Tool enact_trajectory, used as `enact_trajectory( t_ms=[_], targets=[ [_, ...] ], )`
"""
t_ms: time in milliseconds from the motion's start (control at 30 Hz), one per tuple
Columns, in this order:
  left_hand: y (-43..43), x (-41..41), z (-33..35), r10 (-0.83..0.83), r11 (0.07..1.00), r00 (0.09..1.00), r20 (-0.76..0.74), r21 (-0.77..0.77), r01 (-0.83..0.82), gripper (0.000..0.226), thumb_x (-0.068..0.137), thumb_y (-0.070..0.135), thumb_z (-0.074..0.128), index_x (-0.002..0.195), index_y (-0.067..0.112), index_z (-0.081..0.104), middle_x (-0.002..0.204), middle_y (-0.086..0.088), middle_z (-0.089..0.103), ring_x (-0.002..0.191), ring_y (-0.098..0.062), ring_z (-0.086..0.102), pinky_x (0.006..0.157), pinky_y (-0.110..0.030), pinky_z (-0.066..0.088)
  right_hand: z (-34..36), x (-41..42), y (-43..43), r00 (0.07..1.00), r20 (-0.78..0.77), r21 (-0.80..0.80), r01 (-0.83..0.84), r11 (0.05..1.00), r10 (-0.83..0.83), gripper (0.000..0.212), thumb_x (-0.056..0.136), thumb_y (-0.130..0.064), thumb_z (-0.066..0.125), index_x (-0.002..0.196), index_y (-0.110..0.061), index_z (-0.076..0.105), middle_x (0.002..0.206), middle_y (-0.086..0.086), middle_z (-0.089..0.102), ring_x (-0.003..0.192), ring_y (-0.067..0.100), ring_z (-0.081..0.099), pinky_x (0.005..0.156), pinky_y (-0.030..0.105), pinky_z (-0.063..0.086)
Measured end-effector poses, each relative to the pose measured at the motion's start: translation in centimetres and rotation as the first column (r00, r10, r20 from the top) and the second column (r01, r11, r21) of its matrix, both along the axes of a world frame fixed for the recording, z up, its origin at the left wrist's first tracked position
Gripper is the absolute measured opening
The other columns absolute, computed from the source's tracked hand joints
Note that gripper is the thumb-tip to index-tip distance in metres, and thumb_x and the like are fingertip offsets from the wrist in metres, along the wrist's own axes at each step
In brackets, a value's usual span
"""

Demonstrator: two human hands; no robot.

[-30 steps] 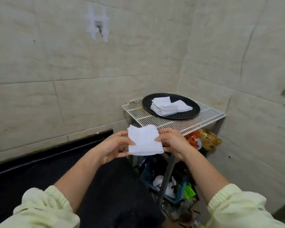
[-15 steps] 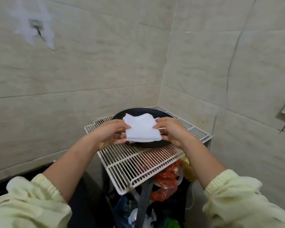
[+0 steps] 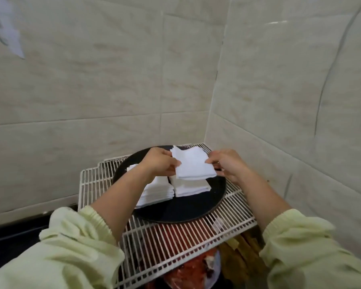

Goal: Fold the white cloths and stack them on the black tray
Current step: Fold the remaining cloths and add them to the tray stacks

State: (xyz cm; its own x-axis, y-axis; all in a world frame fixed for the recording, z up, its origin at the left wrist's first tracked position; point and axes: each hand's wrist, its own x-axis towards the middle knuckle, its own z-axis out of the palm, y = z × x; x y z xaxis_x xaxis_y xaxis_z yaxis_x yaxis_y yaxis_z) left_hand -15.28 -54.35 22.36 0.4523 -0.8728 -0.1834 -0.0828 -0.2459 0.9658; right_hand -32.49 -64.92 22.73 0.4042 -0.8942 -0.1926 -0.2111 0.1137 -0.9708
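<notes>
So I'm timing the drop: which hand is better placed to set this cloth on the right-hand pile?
Probably the right hand: it pinches the cloth just above the right pile, clear of the left pile, which the forearm of the left hand crosses.

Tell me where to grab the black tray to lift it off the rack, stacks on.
The black tray is probably best taken by its rim, at the left and right edges, reaching in from the near side. It's round, shallow and flat on the wire rack. Two cloth stacks sit on it, so a one-sided grip would likely tilt them.
</notes>
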Motion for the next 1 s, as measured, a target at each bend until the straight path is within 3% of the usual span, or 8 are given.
enact_trajectory(
  t_ms=[100, 200, 267, 333, 400, 667, 867, 1000],
  targets=[
    [-2.0, -0.4, -1.2, 0.072, 0.996, 0.989, 0.131, 0.039, -0.078, 0.020, 0.075, -0.002, 0.077, 0.076, 0.005, 0.059, 0.082, -0.015, 0.059, 0.071, -0.029, 0.064, 0.072, -0.038, 0.060, -1.3, 0.2, -2.2, 0.998, -0.042, 0.005, -0.047, 0.999, 0.047, 0.018, 0.079, 0.008, 0.059, 0.077, -0.009, 0.064, 0.076, 0.008, 0.065, 0.070, 0.020, 0.063, 0.066, 0.032, 0.053],
    [-2.8, -1.1, -1.8, 0.100, 0.982, 0.938, 0.332, 0.117, -0.146, 0.027, 0.077, 0.001, 0.076, 0.067, 0.012, 0.053, 0.077, -0.010, 0.061, 0.082, -0.033, 0.069, 0.080, -0.043, 0.059, -2.5, 0.6, -3.2, 0.992, -0.072, 0.022, -0.104, 0.994, 0.106, 0.020, 0.080, 0.010, 0.057, 0.076, -0.009, 0.061, 0.074, 0.009, 0.065, 0.067, 0.019, 0.063, 0.060, 0.029, 0.053],
    [-3.2, -1.3, -2.4, 0.091, 0.974, 0.898, 0.430, 0.149, -0.170, 0.022, 0.076, 0.003, 0.077, 0.087, 0.011, 0.060, 0.088, -0.008, 0.061, 0.090, -0.032, 0.068, 0.081, -0.043, 0.058, -3.4, 0.8, -3.6, 0.985, -0.105, 0.031, -0.137, 0.990, 0.140, 0.020, 0.081, 0.010, 0.056, 0.075, -0.009, 0.060, 0.075, 0.010, 0.065, 0.067, 0.020, 0.063, 0.057, 0.028, 0.052],
    [-3.5, -1.2, -3.2, 0.081, 0.969, 0.865, 0.495, 0.165, -0.184, 0.044, 0.073, 0.003, 0.077, 0.113, 0.010, 0.058, 0.105, -0.008, 0.061, 0.094, -0.030, 0.065, 0.080, -0.042, 0.059, -4.2, 1.1, -4.2, 0.980, -0.128, 0.030, -0.150, 0.988, 0.153, 0.018, 0.081, 0.009, 0.058, 0.079, -0.009, 0.061, 0.085, 0.013, 0.068, 0.076, 0.023, 0.067, 0.061, 0.029, 0.054],
    [-3.4, -1.1, -3.7, 0.073, 0.964, 0.830, 0.553, 0.174, -0.201, 0.052, 0.072, 0.005, 0.076, 0.118, 0.012, 0.055, 0.111, -0.008, 0.062, 0.092, -0.029, 0.064, 0.080, -0.041, 0.059, -4.8, 1.3, -4.7, 0.976, -0.146, 0.026, -0.162, 0.986, 0.164, 0.017, 0.081, 0.008, 0.060, 0.080, -0.009, 0.063, 0.091, 0.016, 0.069, 0.083, 0.026, 0.068, 0.066, 0.032, 0.056],
    [-3.4, -1.5, -4.1, 0.025, 0.961, 0.793, 0.608, 0.204, -0.187, 0.052, 0.070, 0.008, 0.079, 0.117, 0.011, 0.056, 0.112, -0.011, 0.061, 0.094, -0.031, 0.064, 0.080, -0.042, 0.058, -5.1, 1.0, -4.7, 0.954, -0.222, -0.027, -0.214, 0.977, 0.203, 0.020, 0.083, 0.009, 0.060, 0.071, -0.007, 0.057, 0.076, 0.014, 0.061, 0.064, 0.019, 0.061, 0.050, 0.023, 0.053],
    [-3.2, -1.5, -4.4, 0.017, 0.966, 0.750, 0.661, 0.183, -0.183, 0.043, 0.073, 0.014, 0.080, 0.113, 0.011, 0.062, 0.112, -0.010, 0.064, 0.100, -0.029, 0.063, 0.084, -0.031, 0.053, -5.0, 0.7, -4.4, 0.908, -0.373, -0.157, -0.265, 0.951, 0.191, 0.018, 0.080, 0.006, 0.066, 0.071, -0.007, 0.057, 0.085, 0.019, 0.065, 0.075, 0.028, 0.065, 0.065, 0.035, 0.059],
    [-2.0, -1.1, -3.5, 0.125, 0.976, 0.796, 0.592, 0.069, -0.205, 0.024, 0.077, 0.011, 0.077, 0.098, 0.009, 0.066, 0.101, -0.008, 0.067, 0.074, -0.026, 0.071, 0.078, -0.039, 0.059, -3.7, 1.3, -4.0, 0.861, -0.504, -0.413, -0.309, 0.856, 0.067, 0.012, 0.076, -0.007, 0.070, 0.086, -0.012, 0.064, 0.092, 0.006, 0.067, 0.089, 0.025, 0.064, 0.074, 0.033, 0.051]
  ],
)
